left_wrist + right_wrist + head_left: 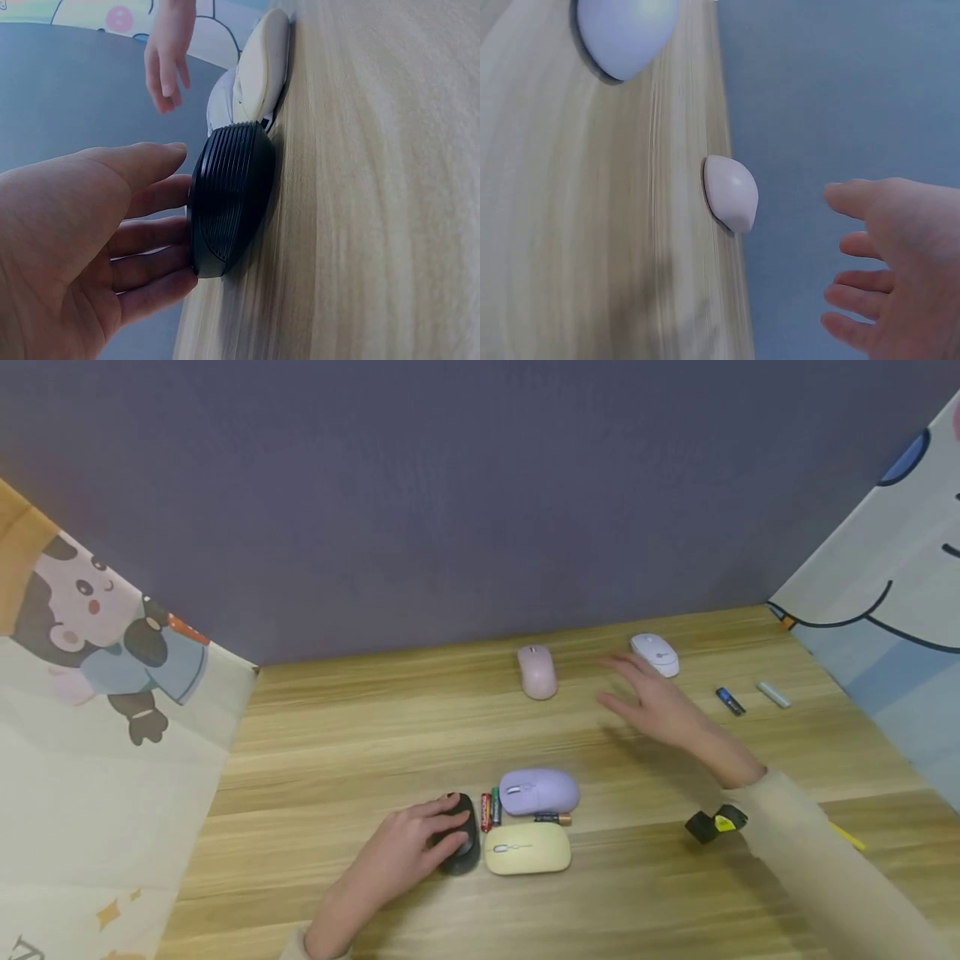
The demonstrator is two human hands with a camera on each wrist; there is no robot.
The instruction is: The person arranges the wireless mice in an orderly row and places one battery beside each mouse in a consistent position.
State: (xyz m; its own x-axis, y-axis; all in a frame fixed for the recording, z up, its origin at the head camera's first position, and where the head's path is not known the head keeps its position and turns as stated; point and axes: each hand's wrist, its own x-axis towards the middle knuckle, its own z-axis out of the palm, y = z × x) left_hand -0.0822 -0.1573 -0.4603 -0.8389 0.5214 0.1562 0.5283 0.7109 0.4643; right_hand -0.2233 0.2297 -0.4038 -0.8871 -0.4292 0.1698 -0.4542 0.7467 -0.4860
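My left hand (408, 839) rests its fingers on top of a black computer mouse (467, 852). In the left wrist view the fingers reach out fairly straight to the black mouse (231, 199), with the thumb apart from it. My right hand (652, 700) is raised over the table, fingers spread, holding nothing. It is between a pink mouse (537, 672) and a white mouse (656, 655), overlapping the white one's edge in the head view. The right wrist view shows the pink mouse (730, 193) apart from the fingers.
Right of the black mouse lie a purple mouse (542, 791), a yellow mouse (528, 849), a red battery (486, 812), a green battery (497, 807) and a dark battery (552, 818). At right are a blue-black battery (730, 701) and a pale battery (773, 694). A grey wall (450, 510) rises behind.
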